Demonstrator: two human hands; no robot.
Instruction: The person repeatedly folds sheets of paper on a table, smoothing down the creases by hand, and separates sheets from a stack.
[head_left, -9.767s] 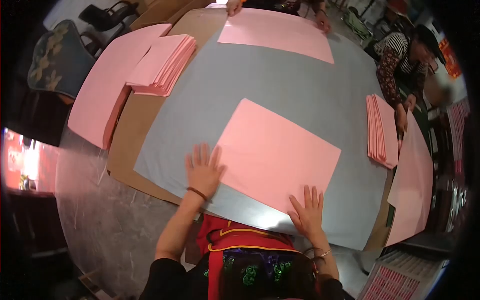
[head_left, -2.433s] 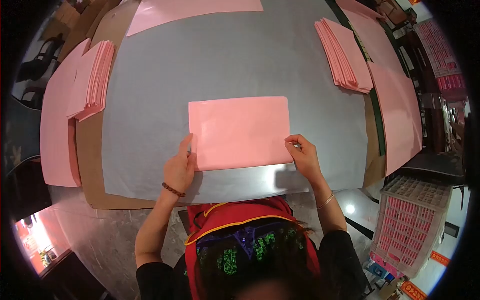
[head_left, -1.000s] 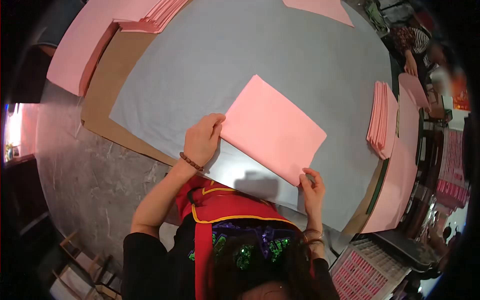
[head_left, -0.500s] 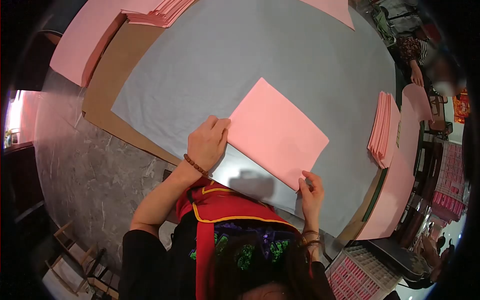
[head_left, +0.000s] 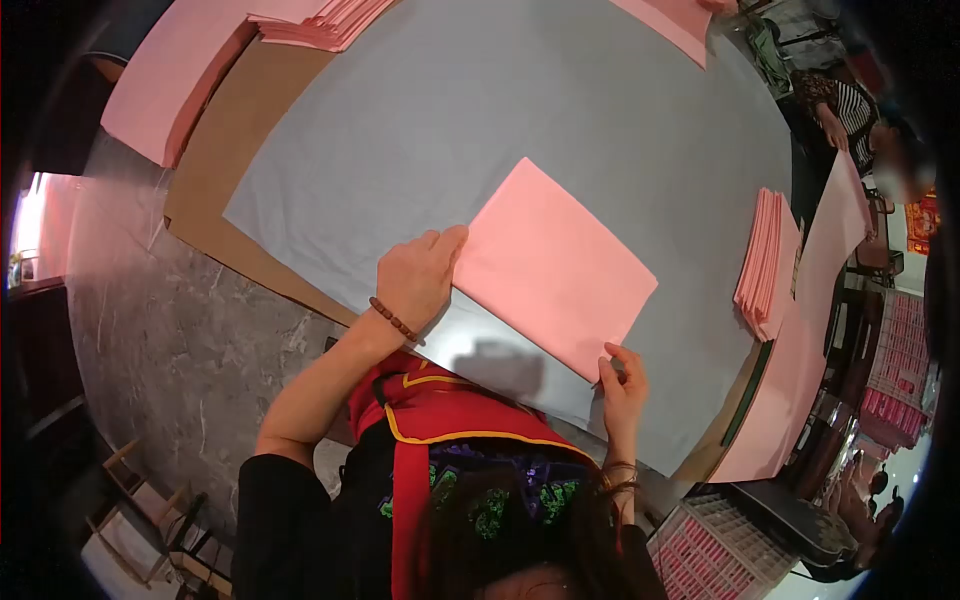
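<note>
A folded pink sheet (head_left: 552, 270) lies flat on the grey cloth (head_left: 480, 100), its long folded edge facing me. At the left end of that edge, my left hand (head_left: 418, 275) grips the corner between thumb and fingers. My right hand (head_left: 624, 388) pinches the near right corner, thumb underneath the fingertips. A strip of shiny pale surface (head_left: 500, 348) shows between the folded edge and my red apron (head_left: 450, 405).
Pink folded stacks lie at the back left (head_left: 325, 25) and the right (head_left: 762, 265). Brown board (head_left: 215, 185) borders the cloth. A co-worker's hand (head_left: 833, 132) holds a long pink sheet (head_left: 805, 360) on the right. A white crate (head_left: 715, 550) stands at lower right.
My left hand has shifted slightly up and right along the sheet's corner; my right hand is nearly still. The co-worker on the right has raised the end of the long pink sheet.
</note>
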